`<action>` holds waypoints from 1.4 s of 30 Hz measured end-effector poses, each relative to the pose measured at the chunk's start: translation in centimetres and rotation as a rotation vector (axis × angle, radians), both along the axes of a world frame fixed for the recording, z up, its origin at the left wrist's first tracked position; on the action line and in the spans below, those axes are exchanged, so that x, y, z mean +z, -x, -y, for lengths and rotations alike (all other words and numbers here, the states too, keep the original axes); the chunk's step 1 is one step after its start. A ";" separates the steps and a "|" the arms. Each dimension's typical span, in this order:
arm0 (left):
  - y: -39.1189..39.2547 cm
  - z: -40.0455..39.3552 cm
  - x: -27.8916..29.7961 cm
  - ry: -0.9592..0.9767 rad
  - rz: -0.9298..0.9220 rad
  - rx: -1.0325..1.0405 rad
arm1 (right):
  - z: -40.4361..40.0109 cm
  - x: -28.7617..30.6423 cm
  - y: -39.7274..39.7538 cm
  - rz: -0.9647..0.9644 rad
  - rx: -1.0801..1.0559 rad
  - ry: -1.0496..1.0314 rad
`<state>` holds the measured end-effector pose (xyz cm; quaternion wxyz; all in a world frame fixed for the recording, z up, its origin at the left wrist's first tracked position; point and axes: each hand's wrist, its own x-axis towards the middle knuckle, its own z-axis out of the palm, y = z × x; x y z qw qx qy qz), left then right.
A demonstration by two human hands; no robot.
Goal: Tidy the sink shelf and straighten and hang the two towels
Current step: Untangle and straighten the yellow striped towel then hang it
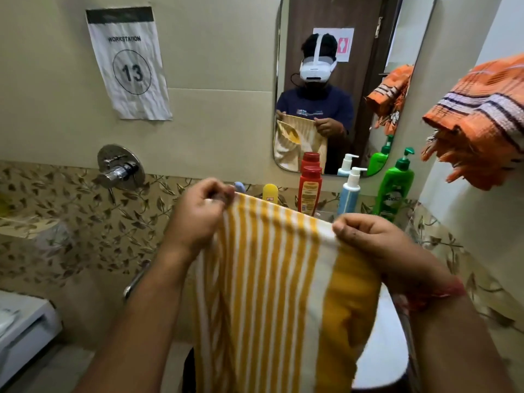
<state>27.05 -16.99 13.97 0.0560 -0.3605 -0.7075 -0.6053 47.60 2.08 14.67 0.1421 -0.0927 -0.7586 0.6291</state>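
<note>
Closest to me, the yellow striped towel (272, 293) hangs in front of the person, held up by its top edge and falling straight down past the bottom of the view. The left hand (198, 214) pinches 1 top corner with fingers curled round the cloth; the right hand (368, 236) grips the other corner the same way, thumb and fingers folded over the hem. The edge between the 2 hands is pulled fairly taut and slopes down a little toward the right hand.

To my eye this is the straightening step for the first of the 2 towels: it is spread flat but not yet hung. The next move calls for keeping that top edge level and carrying the cloth to a rail or hook. I cannot tell from here which support is meant for it.

Just behind the towel, the sink shelf (326, 215) carries a row of bottles standing upright: a small yellow bottle (270, 192), a red bottle (309, 190), a white pump bottle (351, 191) and a green pump bottle (395, 185). They look lined up already, so the shelf seems mostly done.

Farther off, up on the right, the orange striped towel (479, 123) sits bunched and rumpled on its support, so it likely wants shaking out and rehanging. On the back wall the mirror (368, 38) repeats the scene, and a paper sign (127, 63) reads 13.
</note>
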 end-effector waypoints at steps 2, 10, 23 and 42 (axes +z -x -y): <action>0.8 0.4 -0.4 -0.011 0.046 0.176 | -0.9 0.6 -0.9 -0.002 -0.081 -0.066; -4.8 -2.7 0.6 0.336 -0.008 -0.671 | 1.9 2.6 2.6 -0.064 0.034 -0.343; -3.1 -2.3 0.1 0.081 0.071 -0.435 | 0.6 2.3 1.9 -0.038 -0.098 -0.327; -4.8 -3.0 -0.7 0.236 0.082 -0.645 | 2.2 2.0 3.1 -0.048 -0.099 -0.511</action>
